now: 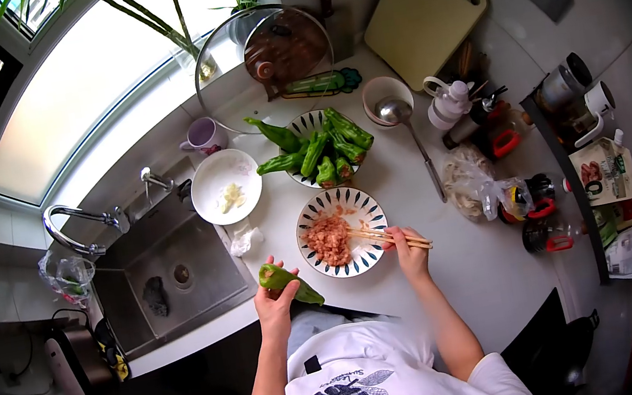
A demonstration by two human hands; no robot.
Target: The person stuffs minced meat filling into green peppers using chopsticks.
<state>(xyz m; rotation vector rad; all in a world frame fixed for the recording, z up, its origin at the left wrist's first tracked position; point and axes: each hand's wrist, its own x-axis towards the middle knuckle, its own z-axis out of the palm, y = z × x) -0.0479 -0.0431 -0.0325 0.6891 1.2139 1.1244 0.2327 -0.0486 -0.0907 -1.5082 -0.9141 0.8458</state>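
Green pepper [304, 289] clamped in L hand [274, 308], chopsticks [367, 233] in R hand [410, 255], plate's [369, 212] 4 o'clock; slack pinch poss. spills mince [328, 242].

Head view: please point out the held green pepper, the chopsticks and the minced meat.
Held green pepper [305, 290], head view: on its body, toward the tapered end.
Chopsticks [371, 234], head view: on the shafts, toward the tips.
Minced meat [328, 240], head view: on the middle of the pile.
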